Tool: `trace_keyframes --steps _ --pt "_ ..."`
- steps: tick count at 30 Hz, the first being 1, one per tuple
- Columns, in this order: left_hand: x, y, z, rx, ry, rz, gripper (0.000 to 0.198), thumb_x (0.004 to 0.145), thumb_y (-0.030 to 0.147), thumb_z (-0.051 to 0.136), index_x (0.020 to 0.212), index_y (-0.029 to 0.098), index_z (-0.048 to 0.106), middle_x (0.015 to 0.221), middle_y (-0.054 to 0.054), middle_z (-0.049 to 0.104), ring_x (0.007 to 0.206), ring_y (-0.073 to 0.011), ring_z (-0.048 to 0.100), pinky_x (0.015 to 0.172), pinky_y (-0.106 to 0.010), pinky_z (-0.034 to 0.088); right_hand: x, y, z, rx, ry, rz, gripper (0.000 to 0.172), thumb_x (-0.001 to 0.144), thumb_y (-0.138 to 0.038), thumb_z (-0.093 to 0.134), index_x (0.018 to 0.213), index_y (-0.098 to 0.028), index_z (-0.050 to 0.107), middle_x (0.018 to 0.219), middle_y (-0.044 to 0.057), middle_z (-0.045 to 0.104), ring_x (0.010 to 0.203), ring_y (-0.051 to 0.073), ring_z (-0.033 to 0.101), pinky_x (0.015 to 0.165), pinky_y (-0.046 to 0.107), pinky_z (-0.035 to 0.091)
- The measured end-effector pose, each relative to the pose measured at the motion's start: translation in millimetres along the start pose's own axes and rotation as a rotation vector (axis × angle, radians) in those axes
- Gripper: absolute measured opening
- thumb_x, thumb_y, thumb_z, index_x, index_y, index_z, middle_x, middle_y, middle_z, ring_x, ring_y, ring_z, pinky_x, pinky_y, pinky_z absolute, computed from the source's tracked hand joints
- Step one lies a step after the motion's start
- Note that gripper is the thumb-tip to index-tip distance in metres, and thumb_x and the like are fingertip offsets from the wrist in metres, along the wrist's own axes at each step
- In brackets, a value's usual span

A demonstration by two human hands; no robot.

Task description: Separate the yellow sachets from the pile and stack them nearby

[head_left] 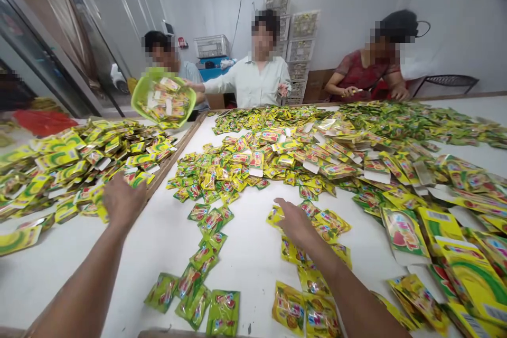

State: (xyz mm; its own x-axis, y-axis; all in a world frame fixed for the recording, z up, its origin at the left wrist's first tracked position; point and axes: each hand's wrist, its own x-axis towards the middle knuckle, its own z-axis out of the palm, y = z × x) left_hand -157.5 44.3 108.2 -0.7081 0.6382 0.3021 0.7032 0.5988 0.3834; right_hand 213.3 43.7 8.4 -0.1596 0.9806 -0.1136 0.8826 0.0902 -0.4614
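Note:
My left hand (pixel 123 199) reaches over the heap of small yellow cartons (pixel 67 158) on the left, right by a yellow carton; motion blur hides its fingers and any grip. My right hand (pixel 295 220) is low over the table with its index finger stretched out, just beside a yellow sachet (pixel 274 215). Yellow sachets (pixel 289 306) lie in a loose column under and around my right forearm. Between my arms runs a trail of green sachets (pixel 204 253) with red fruit pictures.
A wooden strip (pixel 174 161) divides the white tabletop (pixel 245 253). Mixed sachets (pixel 222 169) and open cartons (pixel 400 232) spread over the middle and right. Across the table, one person (pixel 259 82) holds a green basket (pixel 137 97) of cartons; two others sit nearby. Plastic crates (pixel 303 37) stand behind.

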Motion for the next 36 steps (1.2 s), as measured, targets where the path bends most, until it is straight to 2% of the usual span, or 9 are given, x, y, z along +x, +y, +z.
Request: trace_keyframes --steps 5,8,11,16,21,23,28,33,36 --pt "-52.4 70.8 70.1 -0.123 -0.376 0.221 0.031 0.079 0.043 0.051 0.061 0.017 0.057 0.066 -0.008 0.065 0.071 -0.0263 0.062 0.064 -0.034 0.043 4.5 -5.2 9.6 0.127 0.087 -0.053 0.027 0.078 -0.020 0.050 0.105 -0.021 0.057 0.101 0.006 0.063 0.094 0.021 0.056 0.075 0.027 0.036" --pt "-78.0 106.0 111.4 -0.199 -0.438 0.231 0.022 0.070 0.034 0.063 0.058 0.019 0.053 0.059 -0.007 0.061 0.065 -0.0246 0.060 0.058 -0.030 0.039 5.4 0.0 9.5 0.100 0.097 -0.064 0.015 0.080 -0.026 0.048 0.089 -0.019 0.058 0.092 0.006 0.063 0.087 0.020 0.055 0.071 0.026 0.035" --pt "-89.3 118.0 128.7 -0.297 -0.422 0.265 0.013 0.071 0.024 0.060 0.063 0.020 0.050 0.067 -0.006 0.062 0.073 -0.0236 0.060 0.059 -0.028 0.038 5.2 2.5 10.3 0.120 0.106 -0.086 0.014 0.081 -0.029 0.044 0.087 -0.020 0.054 0.070 0.001 0.057 0.066 0.016 0.051 0.059 0.024 0.031" --pt "-100.5 98.5 118.6 -0.497 -0.517 0.350 0.014 0.079 0.032 0.050 0.072 0.021 0.047 0.055 0.002 0.054 0.054 -0.0150 0.053 0.052 -0.024 0.036 5.7 -2.9 6.3 0.441 0.169 -0.039 0.015 0.077 -0.032 0.048 0.088 -0.022 0.054 0.054 -0.006 0.042 0.050 0.012 0.037 0.051 0.023 0.025" --pt "-135.9 79.4 106.9 -0.973 -0.912 0.300 0.031 0.065 0.044 0.067 0.070 0.019 0.048 0.044 0.008 0.044 0.039 -0.0084 0.039 0.044 -0.020 0.031 3.1 -13.5 4.1 1.021 0.024 -0.111 0.031 0.067 -0.043 0.064 0.085 -0.019 0.057 0.061 -0.004 0.053 0.056 0.012 0.046 0.055 0.023 0.035" --pt "-152.8 79.5 103.2 -1.083 -0.982 0.203 0.035 0.060 0.044 0.071 0.069 0.018 0.050 0.047 0.007 0.048 0.042 -0.0076 0.041 0.046 -0.020 0.033 1.4 -16.9 7.4 1.124 -0.056 -0.135 0.032 0.064 -0.042 0.067 0.083 -0.018 0.057 0.066 -0.003 0.057 0.060 0.012 0.050 0.059 0.024 0.039" --pt "-174.3 87.7 94.8 -1.258 -1.025 -0.033 0.038 0.056 0.045 0.075 0.067 0.017 0.051 0.052 0.005 0.053 0.045 -0.0072 0.045 0.049 -0.020 0.036 0.3 -17.1 14.1 1.013 -0.014 -0.081 0.028 0.064 -0.041 0.066 0.075 -0.017 0.057 0.062 -0.003 0.055 0.060 0.012 0.049 0.057 0.024 0.039" --pt "-173.5 93.7 95.2 -1.276 -1.031 -0.054 0.040 0.048 0.033 0.082 0.068 0.017 0.051 0.048 0.008 0.050 0.044 -0.0063 0.044 0.047 -0.018 0.032 -0.7 -17.9 12.4 0.829 0.052 -0.088 0.022 0.067 -0.038 0.062 0.072 -0.017 0.057 0.061 -0.004 0.054 0.059 0.011 0.047 0.055 0.022 0.038" --pt "-169.9 98.6 96.0 -1.298 -1.034 -0.061 0.039 0.047 0.028 0.082 0.067 0.017 0.051 0.045 0.009 0.049 0.043 -0.0059 0.044 0.047 -0.018 0.033 -2.6 -19.5 9.3 0.929 0.036 -0.057 0.025 0.068 -0.035 0.063 0.086 -0.019 0.058 0.073 -0.001 0.061 0.066 0.013 0.053 0.060 0.024 0.042"
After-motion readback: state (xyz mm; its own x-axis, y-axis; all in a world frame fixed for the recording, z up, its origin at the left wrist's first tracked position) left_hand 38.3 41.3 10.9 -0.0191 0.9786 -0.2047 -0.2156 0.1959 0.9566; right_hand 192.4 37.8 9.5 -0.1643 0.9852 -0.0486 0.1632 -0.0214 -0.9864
